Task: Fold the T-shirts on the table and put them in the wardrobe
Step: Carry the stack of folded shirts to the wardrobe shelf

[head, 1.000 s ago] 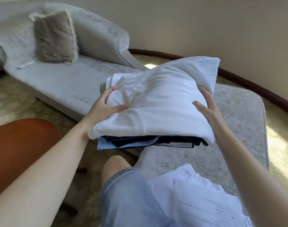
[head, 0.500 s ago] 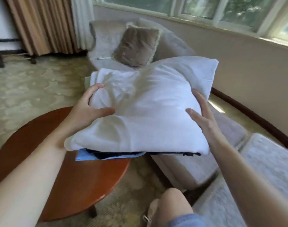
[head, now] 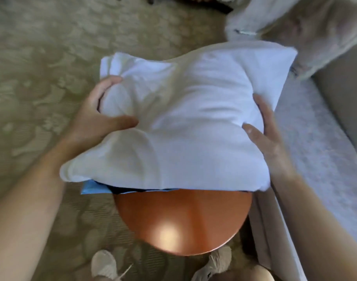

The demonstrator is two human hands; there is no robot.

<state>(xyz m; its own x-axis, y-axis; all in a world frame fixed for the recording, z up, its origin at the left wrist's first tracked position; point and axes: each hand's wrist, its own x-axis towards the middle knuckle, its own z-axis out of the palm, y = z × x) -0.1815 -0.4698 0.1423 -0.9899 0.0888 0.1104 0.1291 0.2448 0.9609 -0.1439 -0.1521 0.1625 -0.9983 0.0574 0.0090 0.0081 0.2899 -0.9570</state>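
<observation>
White-topped T-shirt stack (head: 183, 118) is sitting mid-frame, overlapping the copper-brown round table (head: 183, 220) at its 12 o'clock rim | left hand (head: 96, 120) is gripping the stack's 9 o'clock edge, thumb on top | right hand (head: 264, 134) is clamping the 3 o'clock edge | pale sofa (head: 315, 149) is lying at 3 o'clock.

One head-worn wide-angle view, steeply downward and close above the round table (head: 183, 224).
</observation>
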